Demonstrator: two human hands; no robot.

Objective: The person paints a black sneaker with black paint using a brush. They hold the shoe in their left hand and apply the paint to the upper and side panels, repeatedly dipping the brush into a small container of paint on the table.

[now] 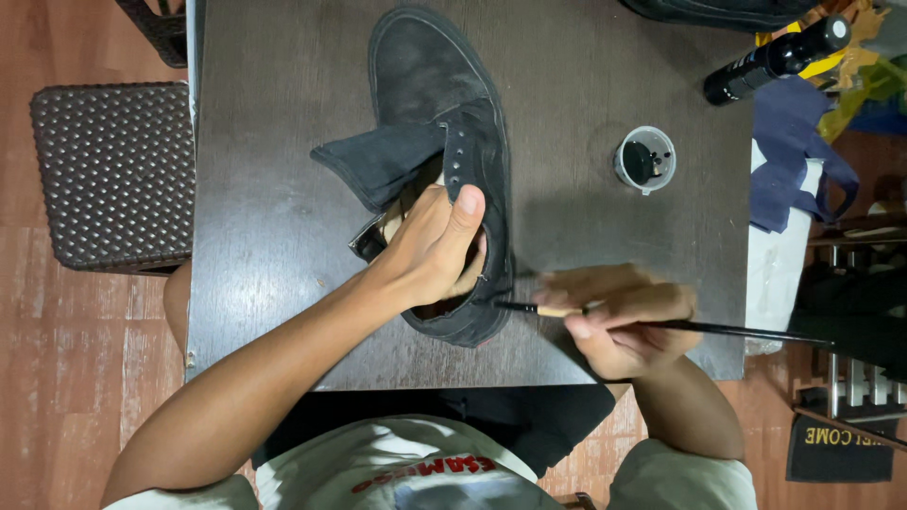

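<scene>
Head view looks down at two hands, near each other but not touching. Left hand (436,247) reaches into the opening of a black shoe (442,161) and grips its side, thumb pressed on the outside by the lace holes. Right hand (624,316) is blurry and pinches a thin paintbrush (661,324). That brush lies sideways, its tip touching the shoe's heel end and its long handle pointing right. On the dark tabletop (265,246) the shoe lies lengthwise, toe pointing away from the person, heel close, tongue flopped left. Farther right sit a small clear cup (645,159) with black inside and a black bottle (777,59) lying tilted. A brown stool (113,175) stands left.
</scene>
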